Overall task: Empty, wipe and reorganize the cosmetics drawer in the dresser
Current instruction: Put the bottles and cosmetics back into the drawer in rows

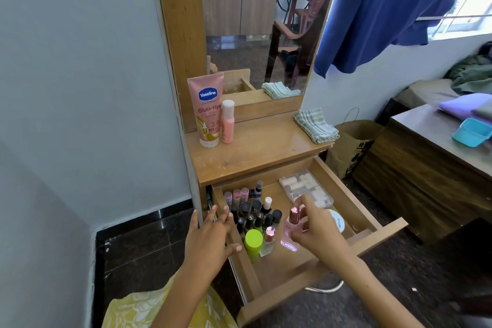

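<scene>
Right hand [316,231] gripped upright pink bottle [291,231] in drawer [378,234], long axis vertical, so a straight lift suits. Left hand [215,231] lay open on drawer's left wall, farther off.

Just the one view here, a wide-angle head cam looking forward and steeply down from right above the open drawer [292,269]. It sits close, so both forearms reach in from the bottom edge. The wide lens also catches the mirror [255,24] up top and the wall [80,88] on the left.
</scene>
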The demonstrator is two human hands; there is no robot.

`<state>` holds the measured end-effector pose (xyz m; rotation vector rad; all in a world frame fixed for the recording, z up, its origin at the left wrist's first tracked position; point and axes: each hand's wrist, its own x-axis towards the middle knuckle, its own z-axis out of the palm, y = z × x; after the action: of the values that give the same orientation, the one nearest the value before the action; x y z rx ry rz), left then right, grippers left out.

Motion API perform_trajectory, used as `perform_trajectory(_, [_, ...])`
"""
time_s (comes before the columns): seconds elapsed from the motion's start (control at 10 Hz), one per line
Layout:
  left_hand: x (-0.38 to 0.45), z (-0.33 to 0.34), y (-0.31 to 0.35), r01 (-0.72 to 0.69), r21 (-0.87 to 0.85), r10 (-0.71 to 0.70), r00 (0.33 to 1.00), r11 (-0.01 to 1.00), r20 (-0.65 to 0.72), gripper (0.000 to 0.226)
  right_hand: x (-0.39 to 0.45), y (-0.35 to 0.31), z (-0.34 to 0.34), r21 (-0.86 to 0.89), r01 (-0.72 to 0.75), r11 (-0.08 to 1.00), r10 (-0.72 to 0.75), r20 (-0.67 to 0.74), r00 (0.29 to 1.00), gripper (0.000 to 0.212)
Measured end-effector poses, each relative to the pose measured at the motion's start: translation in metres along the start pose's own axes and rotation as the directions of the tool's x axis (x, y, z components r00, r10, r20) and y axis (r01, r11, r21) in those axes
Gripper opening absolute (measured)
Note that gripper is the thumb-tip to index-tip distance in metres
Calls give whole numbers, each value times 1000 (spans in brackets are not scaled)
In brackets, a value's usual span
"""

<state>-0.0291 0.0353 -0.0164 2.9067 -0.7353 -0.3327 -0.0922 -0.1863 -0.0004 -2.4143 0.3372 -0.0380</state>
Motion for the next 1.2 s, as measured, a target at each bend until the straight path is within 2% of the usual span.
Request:
perform_trajectory(0.1, [1, 0, 0, -2, -2, 2, 1000, 1000, 4, 70, 3, 1, 12, -38, 7, 999, -6, 26, 1000, 43])
perform_trajectory(0.3, [1, 1, 0, -1, -4, 1, 1000, 1000, 3, 71, 10, -3, 27, -129, -17, 992, 17, -4, 1000, 30])
perform_trajectory(0.4, [0, 1, 0, -2, -9, 2, 1000, 1000, -4, 70, 8, -1, 27, -160, -30, 987, 34, 24, 999, 36])
perform_trajectory(0.5, [0, 1, -1, -4, -6, 4, 1000, 1000, -8, 70, 7, 1, 23, -239, -92, 967, 122, 113, 986, 58])
perform_trajectory(0.6, [0, 1, -1, -3, -4, 3, 1000, 1000, -6, 70, 6, 5, 20, -252, -89, 964, 131, 158, 979, 69])
perform_trajectory(0.8, [0, 1, 0, -4, 10, 4, 1000, 1000, 5, 70, 10, 4, 17, -285, 11, 959, 44, 185, 982, 39])
perform_trajectory(0.9, [1, 1, -1, -5, 12, 4, 1000, 1000, 8, 70, 10, 4, 17, -270, -21, 963, 64, 151, 986, 25])
perform_trajectory(1.0, [1, 1, -1, -7, 20, 7, 1000, 1000, 7, 70, 7, 4, 22, -241, -49, 969, 63, 53, 997, 16])
perform_trajectory(1.1, [1, 1, -1, -8, 23, 8, 1000, 1000, 5, 70, 3, 3, 28, -224, -76, 972, 81, 11, 997, 22])
perform_trajectory(1.2, [1, 1, -1, -8, 18, 8, 1000, 1000, 3, 70, 2, 2, 25, -243, -63, 968, 90, 99, 991, 44])
